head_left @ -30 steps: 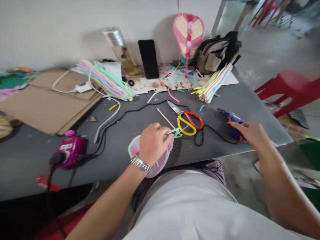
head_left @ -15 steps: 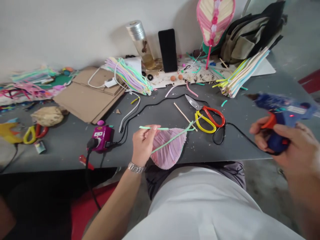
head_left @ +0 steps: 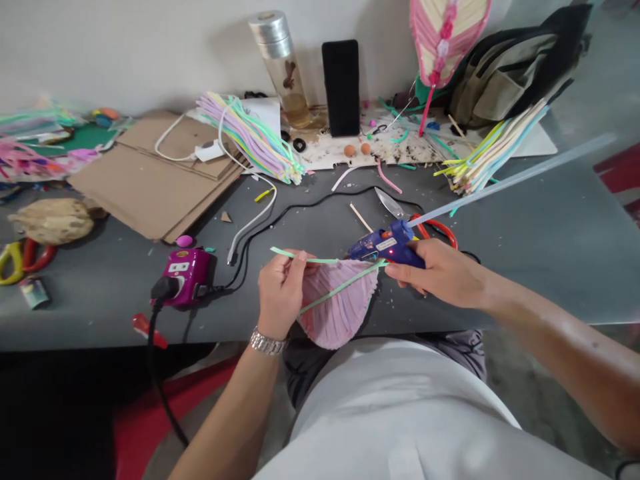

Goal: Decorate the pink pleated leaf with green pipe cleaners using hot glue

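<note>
My left hand [head_left: 281, 290] is closed, pinching a green straw [head_left: 305, 258] against a pink leaf-shaped straw piece [head_left: 340, 308] at the table's near edge. My right hand [head_left: 440, 272] grips a blue glue gun [head_left: 387, 244] with a long clear glue stick [head_left: 510, 177] sticking out behind it. The gun's nozzle points left and sits just over the pink piece's upper edge. Scissors with red and yellow handles [head_left: 430, 227] lie partly hidden behind the gun and my hand.
A purple power strip [head_left: 183, 275] with black cables sits left of my hands. Cardboard sheets [head_left: 150, 180], bundles of coloured straws [head_left: 255, 140], a bottle [head_left: 283, 67], a black phone [head_left: 341, 87], a finished pink leaf [head_left: 445, 30] and a backpack [head_left: 505, 73] line the back of the grey table [head_left: 560, 240].
My right hand picked the glue gun up from the table's right side, lifted it, and brought it left to the pink piece. My left hand raised the piece and pinched the green straw.
</note>
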The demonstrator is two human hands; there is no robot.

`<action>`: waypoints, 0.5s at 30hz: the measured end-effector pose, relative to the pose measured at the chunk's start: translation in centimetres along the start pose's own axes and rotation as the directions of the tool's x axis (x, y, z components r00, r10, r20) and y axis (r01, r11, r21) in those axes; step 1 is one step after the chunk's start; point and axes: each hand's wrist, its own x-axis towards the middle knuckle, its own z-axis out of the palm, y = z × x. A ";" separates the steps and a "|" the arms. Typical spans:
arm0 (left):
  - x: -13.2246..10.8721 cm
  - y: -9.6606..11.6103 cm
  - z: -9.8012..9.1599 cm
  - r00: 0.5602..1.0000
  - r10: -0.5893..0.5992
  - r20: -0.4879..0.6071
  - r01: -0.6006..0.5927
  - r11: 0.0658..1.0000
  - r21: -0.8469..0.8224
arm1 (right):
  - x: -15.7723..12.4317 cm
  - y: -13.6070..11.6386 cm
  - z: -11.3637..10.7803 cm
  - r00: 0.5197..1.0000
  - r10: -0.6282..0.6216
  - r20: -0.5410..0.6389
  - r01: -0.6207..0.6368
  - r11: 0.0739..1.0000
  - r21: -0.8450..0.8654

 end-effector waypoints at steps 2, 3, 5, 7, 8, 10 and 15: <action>0.0 0.0 0.0 1.000 0.006 -0.011 -0.006 1.000 0.022 | 0.7 -0.3 0.1 0.999 -0.040 -0.013 0.039 0.997 -0.070; 0.0 0.0 0.1 1.000 0.011 -0.019 -0.011 0.999 0.032 | 1.0 -0.4 0.2 0.998 -0.055 -0.016 0.053 0.993 -0.101; 0.0 0.0 0.1 0.999 0.022 -0.033 -0.021 0.999 0.046 | 1.3 -0.5 0.3 0.998 -0.069 -0.015 0.066 0.986 -0.154; 0.0 0.0 0.1 0.999 0.031 -0.039 -0.029 0.998 0.057 | 1.4 -0.4 0.3 0.997 -0.072 -0.005 0.069 0.979 -0.194; 0.0 0.0 0.1 0.999 0.031 -0.040 -0.029 0.998 0.063 | 1.5 -0.4 0.4 0.998 -0.068 0.002 0.067 0.976 -0.206; 0.0 -0.1 0.1 0.999 0.037 -0.040 -0.034 0.996 0.078 | 1.5 -0.3 0.5 0.998 -0.062 0.010 0.063 0.973 -0.220; 0.1 -0.4 0.1 0.997 0.061 -0.042 -0.057 0.993 0.103 | 1.6 -0.1 0.7 0.995 -0.104 0.006 0.102 0.969 -0.226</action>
